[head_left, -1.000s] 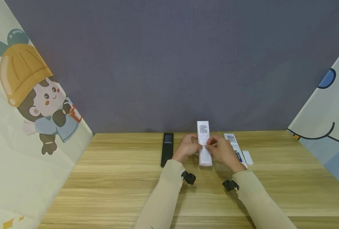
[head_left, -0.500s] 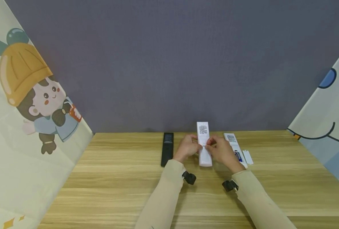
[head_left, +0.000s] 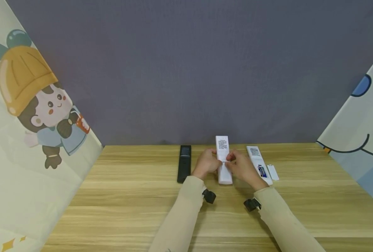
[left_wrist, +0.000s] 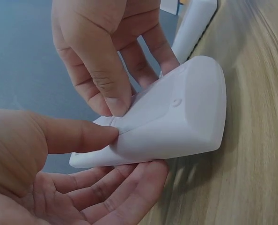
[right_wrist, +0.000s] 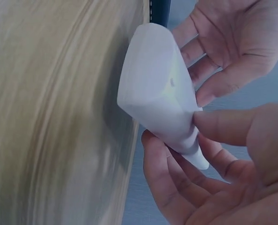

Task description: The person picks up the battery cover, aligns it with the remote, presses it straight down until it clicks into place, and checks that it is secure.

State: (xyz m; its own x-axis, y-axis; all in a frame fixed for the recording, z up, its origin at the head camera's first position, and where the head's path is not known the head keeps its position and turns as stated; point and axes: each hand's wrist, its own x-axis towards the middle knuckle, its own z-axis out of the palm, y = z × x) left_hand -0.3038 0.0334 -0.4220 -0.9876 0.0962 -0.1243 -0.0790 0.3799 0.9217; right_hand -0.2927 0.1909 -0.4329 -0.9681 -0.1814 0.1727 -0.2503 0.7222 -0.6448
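Observation:
A white remote control (head_left: 225, 176) is held back side up between both hands, its printed label at the far end. My left hand (head_left: 207, 163) grips its left side, with the thumb (left_wrist: 83, 135) on the back and the other fingers curled underneath. From the right, my right hand (head_left: 242, 167) pinches it: the thumb (right_wrist: 223, 125) lies on the back near the seam of the battery cover (left_wrist: 146, 105), and fingers bend round the far side. In the left wrist view the rounded near end is close to the wooden table; contact cannot be told.
A black remote (head_left: 184, 164) lies left of my left hand. To the right, another white remote (head_left: 256, 159) lies with its battery compartment uncovered and batteries (head_left: 262, 171) inside. Beside it is a loose white battery cover (head_left: 272, 172). A grey panel (head_left: 186, 70) stands behind the table (head_left: 126, 210).
The far end of the held remote has dropped slightly, and both hands have shifted a little with it. More of the uncovered battery compartment on the right shows now.

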